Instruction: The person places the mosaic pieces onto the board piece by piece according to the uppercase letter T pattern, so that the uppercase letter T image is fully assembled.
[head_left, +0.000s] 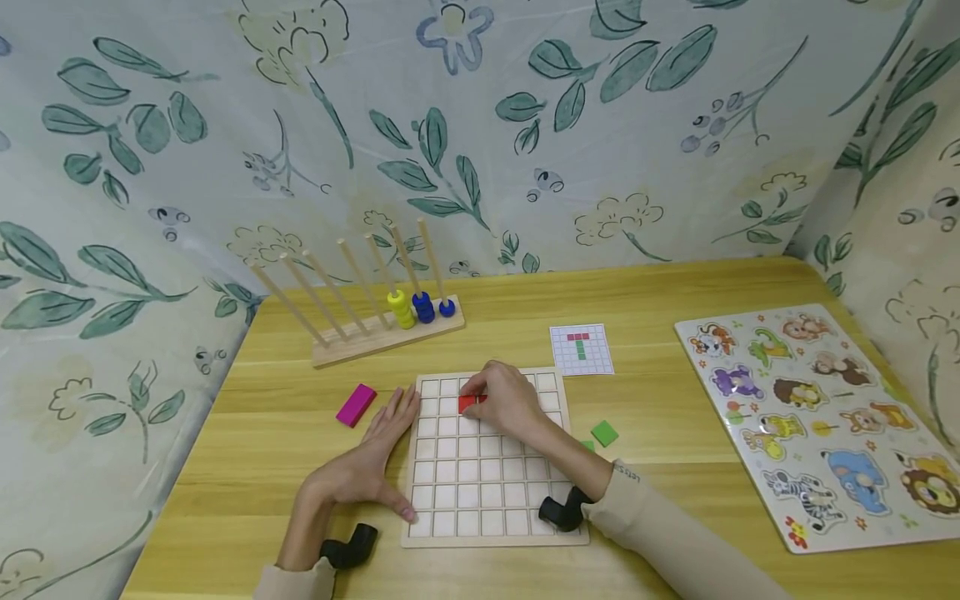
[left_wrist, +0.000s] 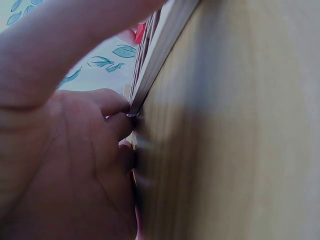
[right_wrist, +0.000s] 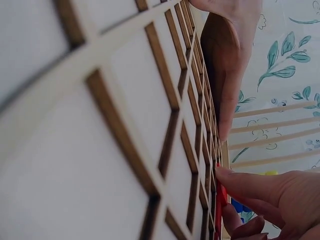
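Observation:
A wooden grid board (head_left: 501, 540) with white square cells lies in front of me. My right hand (head_left: 510, 404) is over its upper part, thumb and fingers pinching a red square tile (right_wrist: 222, 194) at the grid. Red also shows beside the fingers in the head view, where a red tile (head_left: 467, 404) sits in the second row from the top. Along the board's left side, my left hand (head_left: 360, 467) is spread, fingertips near the upper left edge and thumb on the lower left corner. The left wrist view has its fingers (left_wrist: 117, 125) against the board's side.
Left of the board lies a magenta block (head_left: 356, 406). Green tiles (head_left: 604, 432) lie to the right, partly behind the right forearm. A pattern card (head_left: 600, 360), a peg stand (head_left: 360, 343) with yellow and blue beads, and an animal puzzle board (head_left: 757, 492) surround the grid.

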